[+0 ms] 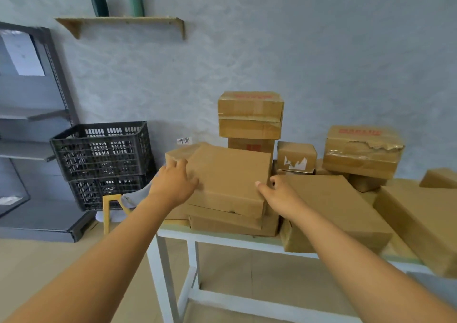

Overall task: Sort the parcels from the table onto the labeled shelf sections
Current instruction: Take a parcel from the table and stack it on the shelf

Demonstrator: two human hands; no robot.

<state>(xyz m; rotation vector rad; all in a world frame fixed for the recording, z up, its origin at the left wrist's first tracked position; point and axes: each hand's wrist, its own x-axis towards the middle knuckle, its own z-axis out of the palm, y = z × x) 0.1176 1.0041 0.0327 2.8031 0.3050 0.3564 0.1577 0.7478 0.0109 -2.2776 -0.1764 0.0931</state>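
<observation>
Right now I'm reaching both arms out: my left hand (174,183) is resting on the flat brown cardboard parcel (228,178), fingers loose, and my right hand (277,194) is hovering at its right edge, fingers relaxed, gripping nothing. Sorting is barely underway, I'm judging; many boxes are crowding the white-framed desk (222,242). Beyond, black crates (103,164) and grey metal shelving (32,129) are lining the pale wall.

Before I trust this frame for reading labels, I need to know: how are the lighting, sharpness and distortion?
Head view: light is soft and even, with no strong glare; wide-angle bending curves the metal shelf and stretches the forearms at the edges; the image is slightly soft overall, so the red print on the top box and the small wall label are unreadable; both hands are fairly sharp.
</observation>
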